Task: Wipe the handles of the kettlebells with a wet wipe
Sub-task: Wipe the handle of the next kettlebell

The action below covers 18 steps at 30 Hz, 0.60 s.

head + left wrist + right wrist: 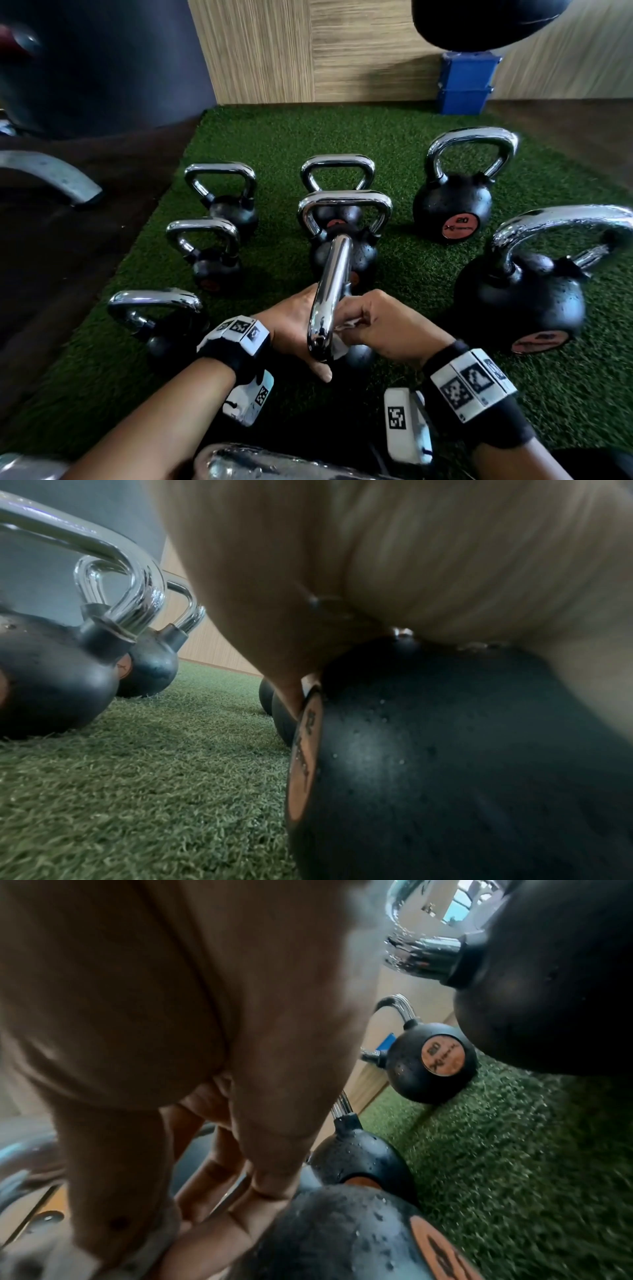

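The nearest kettlebell stands on green turf, its chrome handle (334,281) seen edge-on and its black ball (445,750) below my wrists. My left hand (291,325) grips the handle from the left, thumb lying under it; its fingers are hidden behind the metal. My right hand (380,322) pinches a crumpled white wet wipe (344,346) against the handle's right side, low near the ball. In the right wrist view the wet, droplet-covered ball (342,1237) sits just under my curled fingers.
Several other chrome-handled kettlebells stand around on the turf (428,274): a 20 one (452,205) at the back right, a big one (524,298) on the right, smaller ones (205,253) on the left. Blue boxes (466,85) stand by the wooden wall. A grey metal foot (51,174) lies at the left.
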Each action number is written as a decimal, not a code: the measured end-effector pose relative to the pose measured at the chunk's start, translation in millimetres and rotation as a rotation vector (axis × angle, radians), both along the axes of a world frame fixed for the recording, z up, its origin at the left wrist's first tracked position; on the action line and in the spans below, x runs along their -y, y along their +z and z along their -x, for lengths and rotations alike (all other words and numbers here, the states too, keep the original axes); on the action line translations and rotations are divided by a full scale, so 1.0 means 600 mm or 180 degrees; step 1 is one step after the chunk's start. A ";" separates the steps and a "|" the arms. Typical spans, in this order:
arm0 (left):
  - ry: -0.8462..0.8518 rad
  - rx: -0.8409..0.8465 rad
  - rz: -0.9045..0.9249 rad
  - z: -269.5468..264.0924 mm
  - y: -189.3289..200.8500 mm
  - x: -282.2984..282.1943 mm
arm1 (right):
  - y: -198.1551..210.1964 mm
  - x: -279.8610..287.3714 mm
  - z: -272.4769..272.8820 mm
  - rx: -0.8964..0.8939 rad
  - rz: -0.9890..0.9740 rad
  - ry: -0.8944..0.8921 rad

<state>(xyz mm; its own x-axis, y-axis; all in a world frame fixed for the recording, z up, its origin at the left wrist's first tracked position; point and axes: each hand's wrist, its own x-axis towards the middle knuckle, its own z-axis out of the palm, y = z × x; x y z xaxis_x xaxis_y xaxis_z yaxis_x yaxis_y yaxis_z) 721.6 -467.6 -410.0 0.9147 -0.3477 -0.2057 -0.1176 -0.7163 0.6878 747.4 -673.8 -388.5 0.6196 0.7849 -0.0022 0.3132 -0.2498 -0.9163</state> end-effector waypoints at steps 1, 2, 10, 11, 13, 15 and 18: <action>0.0018 -0.0024 0.0028 0.001 0.002 0.001 | 0.001 -0.001 -0.003 -0.0021 0.0011 0.0048; 0.0016 -0.0041 0.0036 0.001 0.003 0.002 | 0.003 -0.003 -0.006 -0.0086 -0.0041 0.0121; -0.0125 -0.0084 -0.0265 -0.002 0.004 0.005 | -0.025 -0.008 -0.003 -0.1934 -0.1244 0.0121; -0.0126 -0.0133 -0.0223 -0.002 0.005 0.004 | -0.029 -0.011 -0.001 -0.2184 -0.1382 0.0043; -0.0107 -0.0217 -0.0104 -0.001 0.009 0.005 | -0.036 -0.015 0.001 -0.2515 -0.1637 -0.0140; -0.0105 -0.0239 0.0007 0.001 0.012 0.008 | -0.042 -0.018 0.003 -0.2776 -0.1824 -0.0181; -0.0076 -0.0374 0.0168 0.001 0.016 0.013 | -0.050 -0.023 0.003 -0.3097 -0.1978 -0.0170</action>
<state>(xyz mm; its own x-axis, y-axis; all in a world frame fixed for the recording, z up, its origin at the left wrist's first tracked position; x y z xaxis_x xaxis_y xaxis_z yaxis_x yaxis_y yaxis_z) 721.1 -475.5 -400.5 0.8768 -0.3823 -0.2918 -0.0506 -0.6767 0.7345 745.5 -660.0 -418.8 0.6002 0.7909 -0.1195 -0.5901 0.3369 -0.7337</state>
